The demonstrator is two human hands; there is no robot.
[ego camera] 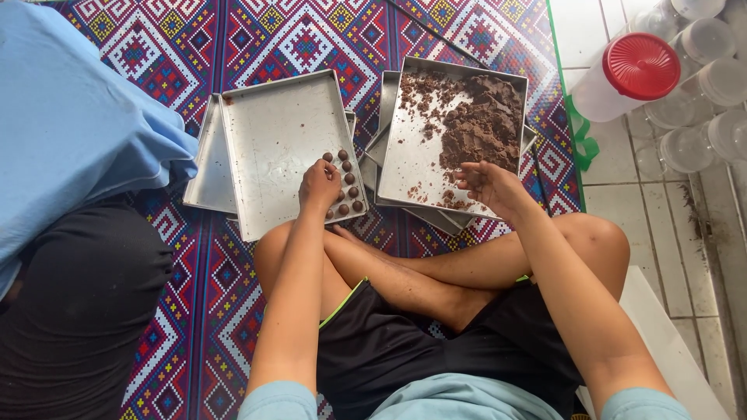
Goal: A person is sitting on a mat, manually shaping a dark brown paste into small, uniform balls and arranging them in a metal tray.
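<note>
Lap: crossed bare legs (436,272) in black shorts, seated on a patterned woven mat (202,257).
Left hand (320,185): resting on the near right corner of the left tray (272,140), fingers curled down over the rows of small brown balls (348,183); whether a ball is pinched cannot be told.
Balls: two short rows along the tray's right edge, just beside and partly under the fingertips; rest of that tray bare metal.
Right hand (489,185): palm up, fingers loosely spread, hovering at the near edge of the right tray (405,148), crumbs on the fingers.
Dough: dark brown crumbly heap (482,124) filling the far right of that tray, just beyond the right hand, scattered bits trailing toward it.
Trays: each stacked on further metal trays, the two stacks nearly touching.
Left side: another person in a light blue top (70,132) and dark trousers, close to the left stack.
Right side: clear plastic jars (700,85) on white tile, one with a red lid (640,65).
</note>
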